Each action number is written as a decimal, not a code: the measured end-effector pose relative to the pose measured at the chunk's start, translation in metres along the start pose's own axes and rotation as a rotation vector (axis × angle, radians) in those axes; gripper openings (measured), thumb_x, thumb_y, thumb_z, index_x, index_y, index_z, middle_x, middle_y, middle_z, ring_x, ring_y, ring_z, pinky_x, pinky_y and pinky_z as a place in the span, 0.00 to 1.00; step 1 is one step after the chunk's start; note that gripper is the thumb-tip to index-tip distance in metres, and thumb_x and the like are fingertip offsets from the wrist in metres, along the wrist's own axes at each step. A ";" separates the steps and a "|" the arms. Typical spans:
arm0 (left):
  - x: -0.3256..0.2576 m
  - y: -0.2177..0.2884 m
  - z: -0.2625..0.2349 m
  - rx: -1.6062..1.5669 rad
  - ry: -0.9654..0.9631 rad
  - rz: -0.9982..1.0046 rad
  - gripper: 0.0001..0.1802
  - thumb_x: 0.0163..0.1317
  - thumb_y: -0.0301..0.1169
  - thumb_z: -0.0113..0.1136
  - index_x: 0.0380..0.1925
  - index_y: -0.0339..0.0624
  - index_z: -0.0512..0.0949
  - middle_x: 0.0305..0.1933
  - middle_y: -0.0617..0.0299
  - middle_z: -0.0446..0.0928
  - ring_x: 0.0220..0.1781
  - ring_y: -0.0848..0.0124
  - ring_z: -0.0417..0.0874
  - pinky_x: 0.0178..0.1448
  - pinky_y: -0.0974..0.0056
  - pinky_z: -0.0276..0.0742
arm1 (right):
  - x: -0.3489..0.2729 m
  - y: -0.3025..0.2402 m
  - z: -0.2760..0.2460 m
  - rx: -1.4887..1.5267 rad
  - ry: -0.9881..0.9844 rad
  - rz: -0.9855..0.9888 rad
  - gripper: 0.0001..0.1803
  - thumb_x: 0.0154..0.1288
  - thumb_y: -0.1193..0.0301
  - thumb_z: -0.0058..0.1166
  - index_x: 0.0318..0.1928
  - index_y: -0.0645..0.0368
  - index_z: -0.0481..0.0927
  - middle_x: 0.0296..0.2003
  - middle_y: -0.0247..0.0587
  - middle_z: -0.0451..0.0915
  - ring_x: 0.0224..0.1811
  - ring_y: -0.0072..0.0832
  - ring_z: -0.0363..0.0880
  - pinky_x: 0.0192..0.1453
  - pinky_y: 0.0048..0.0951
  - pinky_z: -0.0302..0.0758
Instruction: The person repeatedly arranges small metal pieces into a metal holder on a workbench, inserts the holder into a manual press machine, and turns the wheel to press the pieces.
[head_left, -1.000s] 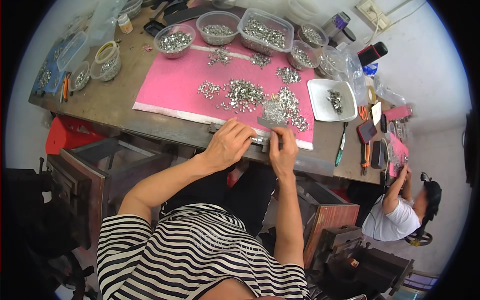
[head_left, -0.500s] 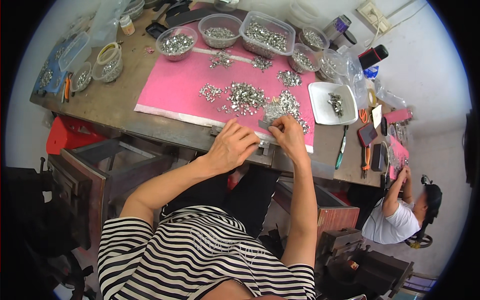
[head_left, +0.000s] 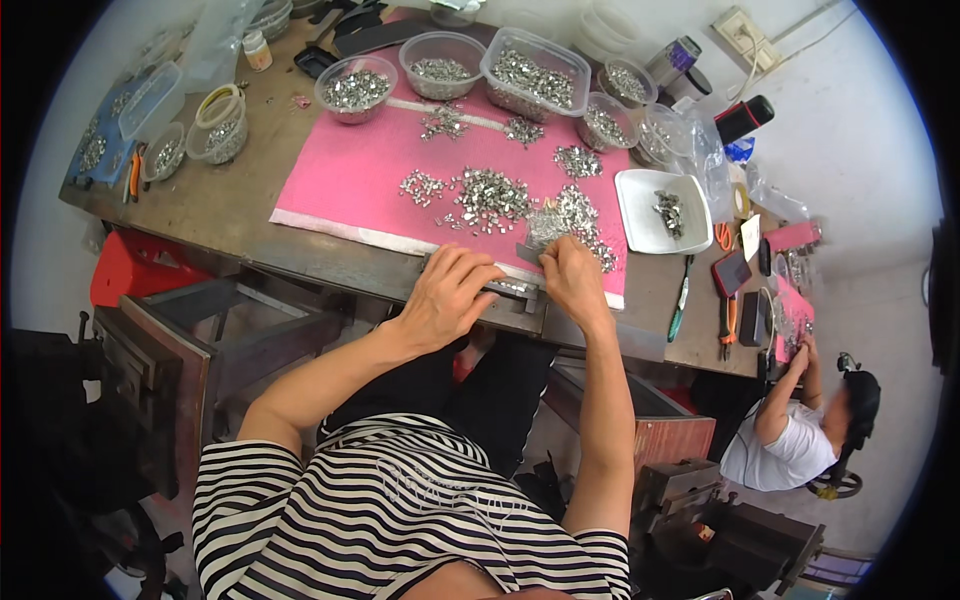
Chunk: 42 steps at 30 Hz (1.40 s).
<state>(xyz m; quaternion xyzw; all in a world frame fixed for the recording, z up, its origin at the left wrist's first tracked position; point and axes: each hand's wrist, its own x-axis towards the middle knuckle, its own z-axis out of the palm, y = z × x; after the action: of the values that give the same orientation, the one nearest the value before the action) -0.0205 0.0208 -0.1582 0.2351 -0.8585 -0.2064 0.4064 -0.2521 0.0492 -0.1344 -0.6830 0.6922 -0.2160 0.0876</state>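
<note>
Grey metal makes the narrow bar [head_left: 515,290] which lies along the front edge of the table [head_left: 240,190], between the two hands, and small shiny pieces seem to sit in it. The left hand [head_left: 450,293] is placed over the left part of this bar, with fingers bent and their tips low at it; I cannot tell if they grip something. The right hand [head_left: 577,280] is just behind the bar's other end, thumb and fingers brought near together beside a thin grey plate [head_left: 528,254]. The fingertips hide that side of the plate, so I cannot tell whether they hold it or a small piece.

Behind the hands is a pink cloth [head_left: 340,180], and on it lie a heap of silver pieces [head_left: 490,197] and, more to the right, a second heap [head_left: 577,212]. A white tray [head_left: 642,228] with some pieces stands at the right side of the cloth. Farther back are a round bowl [head_left: 352,116] and a clear box [head_left: 530,108], both filled with such pieces. At the far right sits a co-worker [head_left: 785,445] in a white shirt.
</note>
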 end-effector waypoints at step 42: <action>0.014 -0.061 -0.039 0.152 0.145 -0.114 0.04 0.61 0.30 0.64 0.36 0.47 0.83 0.37 0.62 0.78 0.46 0.59 0.77 0.58 0.54 0.66 | -0.026 -0.053 0.026 0.074 0.310 -0.198 0.07 0.65 0.78 0.61 0.43 0.56 0.86 0.36 0.38 0.83 0.41 0.34 0.80 0.58 0.38 0.67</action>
<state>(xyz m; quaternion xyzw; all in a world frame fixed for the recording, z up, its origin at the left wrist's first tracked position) 0.0172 -0.0431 -0.1599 0.3280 -0.8253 -0.1459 0.4359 -0.1920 0.0714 -0.1399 -0.7027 0.6184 -0.3515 -0.0164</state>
